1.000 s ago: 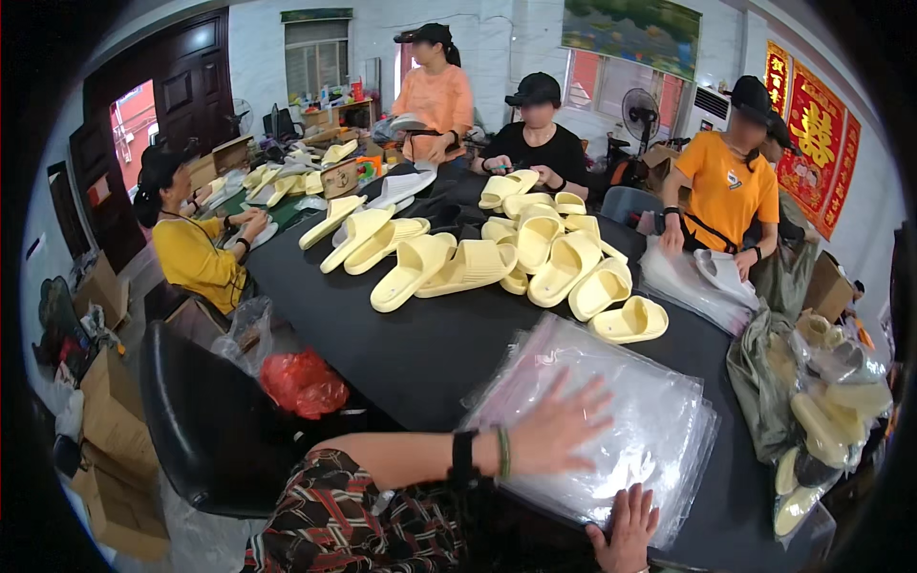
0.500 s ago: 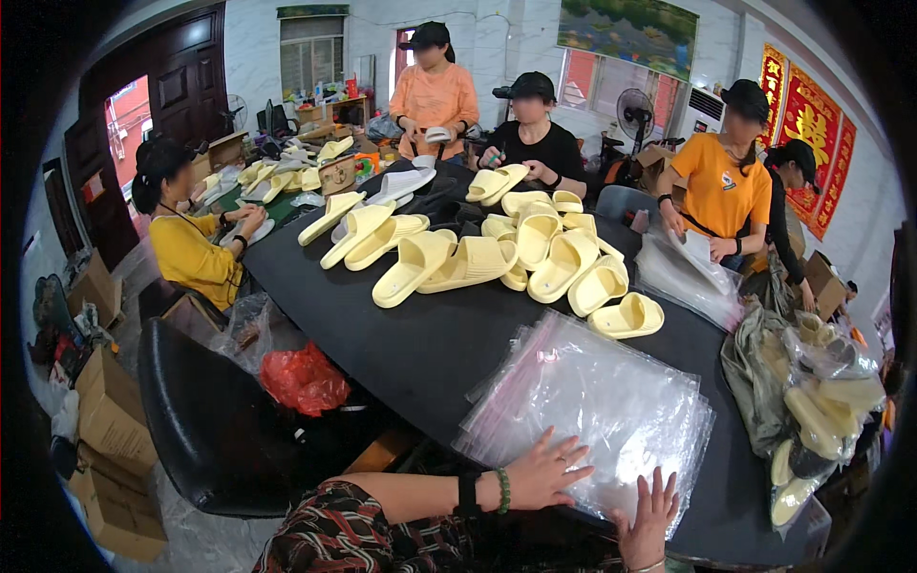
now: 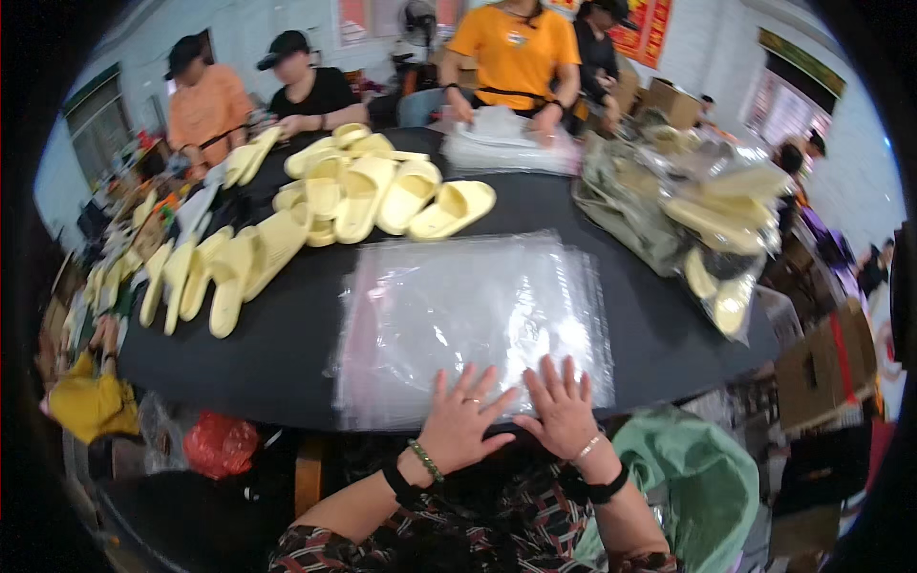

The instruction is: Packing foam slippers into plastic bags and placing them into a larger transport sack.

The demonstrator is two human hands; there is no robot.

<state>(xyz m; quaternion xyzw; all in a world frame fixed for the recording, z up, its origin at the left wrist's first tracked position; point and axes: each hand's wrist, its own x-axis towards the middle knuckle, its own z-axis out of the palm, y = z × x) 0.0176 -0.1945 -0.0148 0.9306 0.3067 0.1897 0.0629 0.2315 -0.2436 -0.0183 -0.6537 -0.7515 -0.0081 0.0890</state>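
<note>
A stack of clear plastic bags [image 3: 468, 315] lies flat on the black table [image 3: 287, 353] right in front of me. My left hand [image 3: 460, 418] rests palm down on the stack's near edge, fingers spread. My right hand [image 3: 562, 409] lies beside it, also flat on the near edge with fingers apart. Neither hand grips anything. Beyond the bags, a heap of pale yellow slippers [image 3: 368, 191] spreads across the middle and left of the table.
Bagged yellow slippers [image 3: 712, 224] pile up at the table's right edge. Several people work at the far side, one in orange [image 3: 516, 57] over a stack of bags [image 3: 501, 148]. A green sack [image 3: 697, 487] sits at my right; a red bag [image 3: 218, 444] lies lower left.
My view has swung to the right and the bag stack is now centred. Both hands have come together, flat on the stack's near edge.
</note>
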